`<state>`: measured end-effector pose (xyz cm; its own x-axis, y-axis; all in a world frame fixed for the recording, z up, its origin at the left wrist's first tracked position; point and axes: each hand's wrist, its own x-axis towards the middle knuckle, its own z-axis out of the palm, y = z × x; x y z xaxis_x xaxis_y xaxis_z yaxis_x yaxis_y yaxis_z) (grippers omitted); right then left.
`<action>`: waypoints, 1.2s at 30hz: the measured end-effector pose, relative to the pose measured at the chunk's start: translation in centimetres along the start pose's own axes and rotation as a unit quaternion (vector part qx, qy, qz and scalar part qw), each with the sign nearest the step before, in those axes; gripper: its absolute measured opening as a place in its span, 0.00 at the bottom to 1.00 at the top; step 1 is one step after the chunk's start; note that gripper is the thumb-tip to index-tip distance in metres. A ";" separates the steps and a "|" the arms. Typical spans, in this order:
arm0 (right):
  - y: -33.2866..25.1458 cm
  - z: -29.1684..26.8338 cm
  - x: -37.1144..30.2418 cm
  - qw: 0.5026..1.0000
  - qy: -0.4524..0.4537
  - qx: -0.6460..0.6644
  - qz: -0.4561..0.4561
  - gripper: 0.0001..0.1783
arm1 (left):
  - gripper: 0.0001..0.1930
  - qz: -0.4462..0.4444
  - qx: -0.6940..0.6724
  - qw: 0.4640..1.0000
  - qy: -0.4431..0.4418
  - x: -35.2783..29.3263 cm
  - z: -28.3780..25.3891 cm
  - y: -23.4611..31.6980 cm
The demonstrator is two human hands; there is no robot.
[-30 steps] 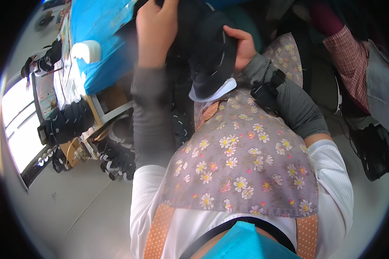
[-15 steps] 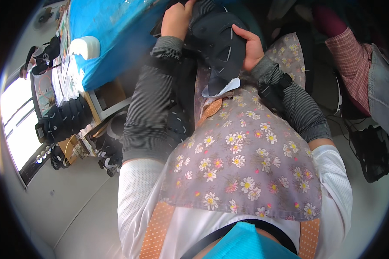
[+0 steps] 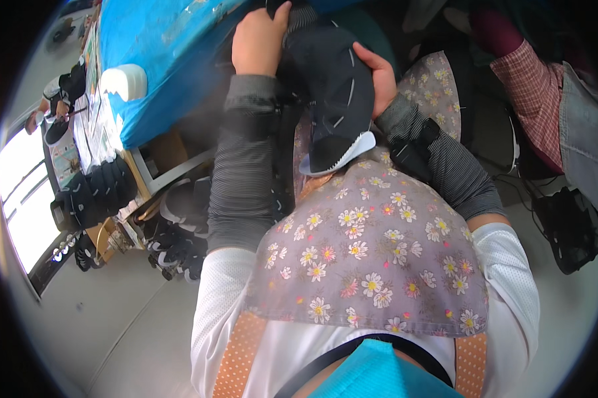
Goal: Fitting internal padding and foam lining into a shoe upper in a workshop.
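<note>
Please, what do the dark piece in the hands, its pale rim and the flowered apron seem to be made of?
Dark piece: probably matte fabric; it curves softly, with little shine.
Pale rim: perhaps plastic; smooth, evenly coloured, toothed edge.
Flowered apron: likely printed cloth, matte; it drapes over the body.

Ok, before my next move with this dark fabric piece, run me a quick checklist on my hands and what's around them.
1. Right hand holding the dark fabric piece: ok, thumb along its right edge.
2. Left hand grip at the far end: cannot tell; its fingers are partly hidden near the picture's top edge.
3. Pale serrated rim in view at the near end: ok.
4. Rim clear of the floral apron: cannot tell; they overlap in this view.
5. White object on the blue sheet away from both hands: ok.
</note>
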<state>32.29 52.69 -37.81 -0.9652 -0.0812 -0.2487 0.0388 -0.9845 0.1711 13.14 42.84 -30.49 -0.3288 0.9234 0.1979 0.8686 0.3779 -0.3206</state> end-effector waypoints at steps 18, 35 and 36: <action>-0.6 -4.3 0.6 0.998 0.044 0.022 0.028 0.22 | 0.23 -0.188 -0.223 0.947 -0.138 -1.3 5.9 2.3; 0.5 -1.7 -1.0 0.997 0.059 -0.027 0.052 0.24 | 0.26 -0.267 -0.286 0.913 -0.120 -1.4 0.0 0.9; 0.5 -1.6 -1.0 0.997 0.059 -0.027 0.048 0.24 | 0.26 -0.238 -0.244 0.935 -0.095 -1.7 0.6 0.8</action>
<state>33.71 52.00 -39.01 -0.9189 -0.1906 -0.3453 0.1472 -0.9779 0.1482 14.17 41.56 -31.59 -0.7405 0.6715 0.0275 0.6581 0.7161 0.2327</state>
